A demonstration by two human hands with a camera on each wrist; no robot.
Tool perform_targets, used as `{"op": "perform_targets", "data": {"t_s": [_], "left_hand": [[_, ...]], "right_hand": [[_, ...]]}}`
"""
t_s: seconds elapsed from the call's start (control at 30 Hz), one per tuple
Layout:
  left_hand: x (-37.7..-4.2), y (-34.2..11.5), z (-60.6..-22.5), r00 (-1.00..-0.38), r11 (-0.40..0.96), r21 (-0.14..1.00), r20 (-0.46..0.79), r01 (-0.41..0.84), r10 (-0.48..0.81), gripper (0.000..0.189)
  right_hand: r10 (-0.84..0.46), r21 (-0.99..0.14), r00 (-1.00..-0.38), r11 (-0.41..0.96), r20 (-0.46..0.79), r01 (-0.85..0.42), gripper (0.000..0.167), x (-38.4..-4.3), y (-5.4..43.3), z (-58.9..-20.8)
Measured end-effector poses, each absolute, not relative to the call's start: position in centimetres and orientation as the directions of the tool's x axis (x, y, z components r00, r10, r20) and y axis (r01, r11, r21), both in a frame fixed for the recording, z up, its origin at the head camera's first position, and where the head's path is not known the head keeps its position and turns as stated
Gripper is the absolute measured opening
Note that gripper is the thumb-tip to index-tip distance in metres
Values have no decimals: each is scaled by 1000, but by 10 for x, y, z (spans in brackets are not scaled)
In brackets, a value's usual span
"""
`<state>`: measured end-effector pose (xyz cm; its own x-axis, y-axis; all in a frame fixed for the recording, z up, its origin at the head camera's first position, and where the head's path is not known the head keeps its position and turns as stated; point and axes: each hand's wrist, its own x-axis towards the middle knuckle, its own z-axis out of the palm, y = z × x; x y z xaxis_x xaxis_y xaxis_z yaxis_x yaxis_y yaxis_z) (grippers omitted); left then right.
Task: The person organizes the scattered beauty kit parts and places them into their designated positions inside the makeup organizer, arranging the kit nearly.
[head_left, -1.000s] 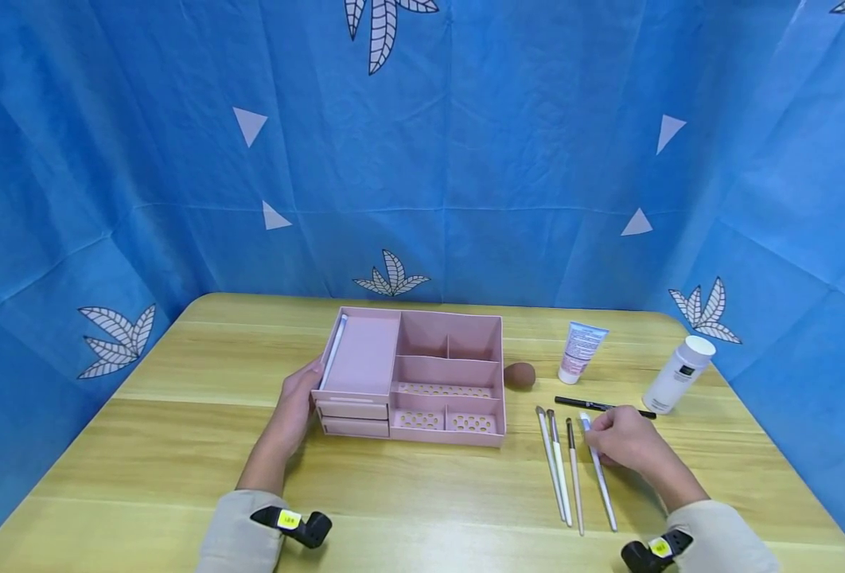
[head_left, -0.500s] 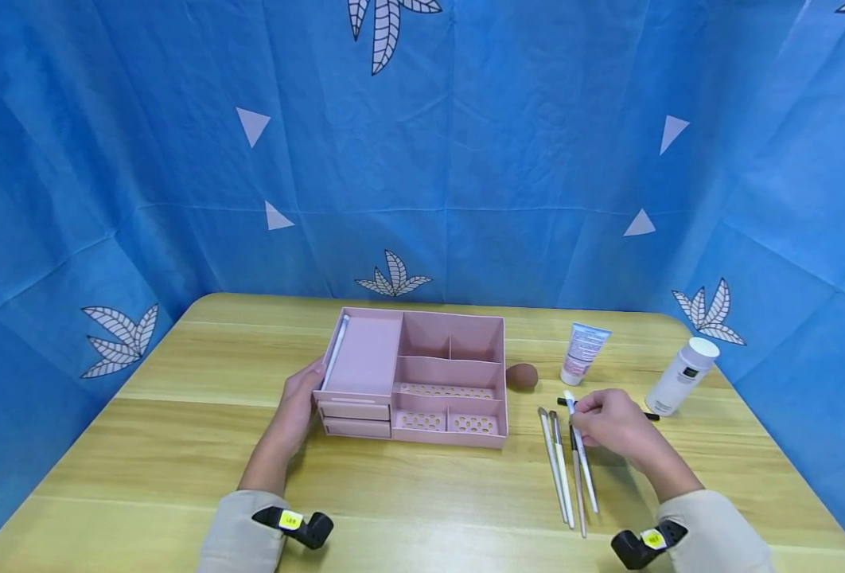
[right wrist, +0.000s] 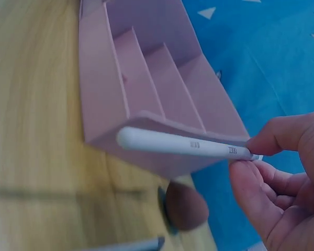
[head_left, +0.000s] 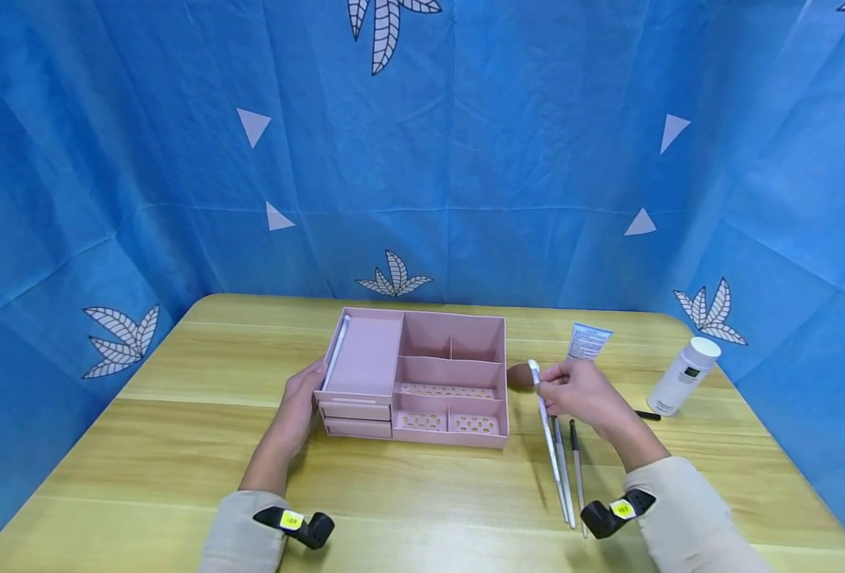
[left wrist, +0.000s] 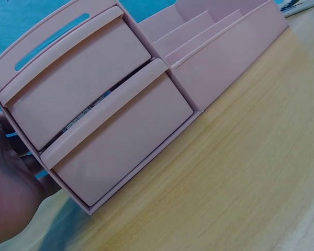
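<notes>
A pink makeup organizer (head_left: 365, 354) with two front drawers and open compartments stands on the table. One white stick (head_left: 335, 354) lies along the left side of its top. My left hand (head_left: 299, 407) rests against the organizer's left side, fingers partly hidden behind the wall in the left wrist view. Between thumb and fingers, my right hand (head_left: 586, 395) pinches a white makeup brush (right wrist: 183, 144) near one end. That brush is right of the organizer, above other makeup brushes (head_left: 577, 469) on the table. A brown makeup sponge (head_left: 519, 376) sits beside the organizer's right wall.
Behind my right hand stands a tube (head_left: 589, 340), partly covered by the hand. A white bottle (head_left: 683, 376) is farther right, with the end of a black pen (head_left: 648, 415) in front of it. A blue curtain (head_left: 422, 159) hangs behind the table (head_left: 422, 509).
My right hand has lifted the white makeup brush off the table and carried it left, toward the organizer and sponge. My left hand stays at the organizer's side.
</notes>
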<state>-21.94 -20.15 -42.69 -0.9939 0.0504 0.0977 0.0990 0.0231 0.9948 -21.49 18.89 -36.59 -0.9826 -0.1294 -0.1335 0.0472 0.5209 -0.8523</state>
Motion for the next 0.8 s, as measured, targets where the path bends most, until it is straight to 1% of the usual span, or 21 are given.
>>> {"op": "perform_targets", "data": {"t_s": [0.13,0.27,0.4,0.6,0.7,0.8], "left_hand": [[-219,-202,-427,-993,18,995,99,100,58,50],[-219,-202,-427,-994,25,995,93,94,60,50],[-219,-201,-427,-995,25,996,89,90,51,50],[-219,-201,-426,-995,23,995,92,93,39,50],[-219,-201,-426,-995,22,995,92,93,40,50],[-219,-200,-426,-995,20,996,90,90,42,50]], "right_hand": [[-157,-863,-981,505,-116,21,27,-222,173,-360],[-184,-889,-977,457,-107,11,27,-230,158,-356],[-203,-924,-973,382,-111,26,27,-240,143,-357],[-219,-944,-967,325,-134,57,22,-253,120,-359],[-224,-955,-967,292,-125,56,21,-258,110,-357],[-238,-968,-966,250,-98,37,24,-263,101,-354]]}}
